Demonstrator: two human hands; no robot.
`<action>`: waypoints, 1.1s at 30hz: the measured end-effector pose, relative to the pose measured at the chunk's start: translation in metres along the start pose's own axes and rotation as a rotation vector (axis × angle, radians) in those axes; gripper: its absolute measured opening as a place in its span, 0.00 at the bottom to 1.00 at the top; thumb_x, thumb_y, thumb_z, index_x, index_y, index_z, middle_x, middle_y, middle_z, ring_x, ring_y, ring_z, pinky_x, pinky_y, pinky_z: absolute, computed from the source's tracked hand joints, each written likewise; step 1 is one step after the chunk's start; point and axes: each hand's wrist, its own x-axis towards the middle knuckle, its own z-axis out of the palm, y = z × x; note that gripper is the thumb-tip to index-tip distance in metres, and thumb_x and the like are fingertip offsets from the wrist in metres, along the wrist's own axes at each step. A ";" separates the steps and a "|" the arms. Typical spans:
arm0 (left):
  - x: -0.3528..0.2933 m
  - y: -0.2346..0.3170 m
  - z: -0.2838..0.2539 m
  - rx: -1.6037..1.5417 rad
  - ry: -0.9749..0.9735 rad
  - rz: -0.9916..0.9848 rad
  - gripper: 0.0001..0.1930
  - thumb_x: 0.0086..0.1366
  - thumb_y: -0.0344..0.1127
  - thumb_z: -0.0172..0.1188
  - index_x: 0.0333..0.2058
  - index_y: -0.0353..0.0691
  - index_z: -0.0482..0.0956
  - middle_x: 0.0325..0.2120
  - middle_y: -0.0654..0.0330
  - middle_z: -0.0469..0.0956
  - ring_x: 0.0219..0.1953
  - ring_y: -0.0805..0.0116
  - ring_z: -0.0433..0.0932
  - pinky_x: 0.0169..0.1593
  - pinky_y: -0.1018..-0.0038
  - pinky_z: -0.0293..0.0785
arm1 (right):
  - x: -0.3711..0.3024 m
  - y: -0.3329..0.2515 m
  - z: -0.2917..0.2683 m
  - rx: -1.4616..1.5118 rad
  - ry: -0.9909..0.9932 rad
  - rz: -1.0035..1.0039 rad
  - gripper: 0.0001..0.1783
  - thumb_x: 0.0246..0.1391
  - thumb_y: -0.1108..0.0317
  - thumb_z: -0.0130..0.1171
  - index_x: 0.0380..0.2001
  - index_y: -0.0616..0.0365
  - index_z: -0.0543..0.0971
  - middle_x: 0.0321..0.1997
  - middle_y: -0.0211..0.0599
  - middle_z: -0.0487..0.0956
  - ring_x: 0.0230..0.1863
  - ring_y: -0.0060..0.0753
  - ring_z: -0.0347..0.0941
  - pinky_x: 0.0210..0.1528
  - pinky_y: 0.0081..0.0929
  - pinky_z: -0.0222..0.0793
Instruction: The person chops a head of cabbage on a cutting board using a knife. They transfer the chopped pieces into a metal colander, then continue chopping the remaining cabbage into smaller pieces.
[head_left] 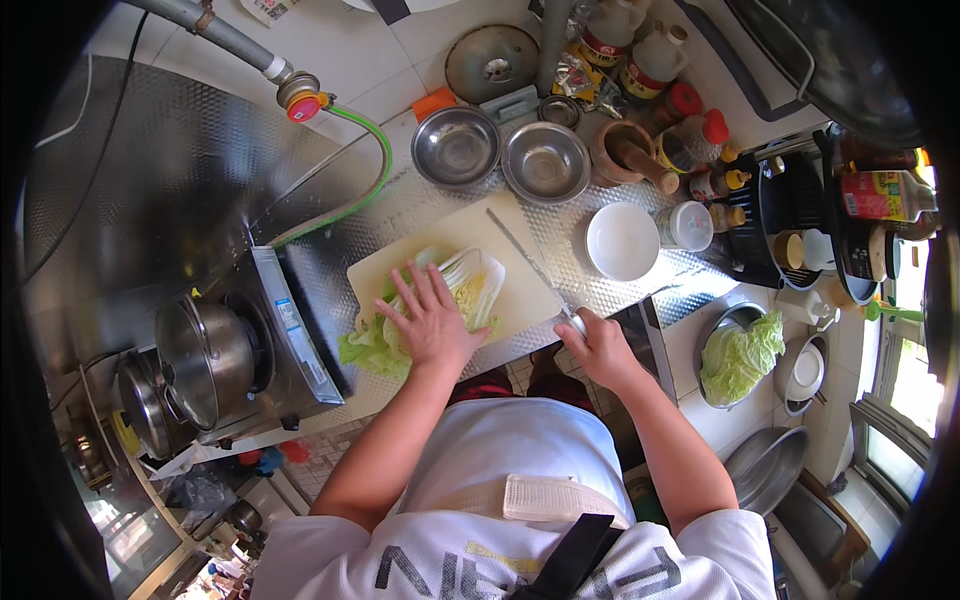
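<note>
The cabbage [440,300] lies cut-side up on the board [520,290] on the steel surface [600,270]. The left hand [432,322] presses flat on it, fingers spread, steadying it. The right hand [598,348] has its grip clamped on the knife [530,262], whose blade lies across the board just beside the cabbage

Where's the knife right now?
In the head view, the knife lies flat across the right part of the cutting board, its handle in the right hand, beside the cabbage.
</note>
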 end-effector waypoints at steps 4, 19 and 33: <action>0.003 0.008 0.010 0.031 0.015 0.007 0.64 0.50 0.63 0.72 0.74 0.31 0.47 0.76 0.39 0.39 0.77 0.35 0.35 0.65 0.18 0.33 | 0.011 0.019 0.016 0.037 0.005 -0.063 0.23 0.63 0.53 0.64 0.35 0.67 0.77 0.26 0.60 0.79 0.34 0.67 0.78 0.35 0.50 0.73; 0.009 -0.110 0.051 -0.177 0.239 0.249 0.49 0.52 0.49 0.77 0.67 0.31 0.65 0.72 0.44 0.57 0.72 0.46 0.59 0.68 0.49 0.67 | 0.042 0.022 0.019 -0.003 -0.128 -0.249 0.24 0.69 0.49 0.53 0.34 0.62 0.77 0.25 0.55 0.79 0.31 0.66 0.77 0.34 0.54 0.72; 0.003 -0.131 0.081 -0.564 0.478 0.185 0.46 0.41 0.39 0.83 0.60 0.28 0.74 0.65 0.47 0.70 0.66 0.51 0.71 0.70 0.61 0.67 | 0.068 0.016 0.026 -0.115 -0.266 -0.400 0.23 0.66 0.47 0.57 0.38 0.61 0.78 0.27 0.54 0.80 0.31 0.65 0.77 0.33 0.53 0.72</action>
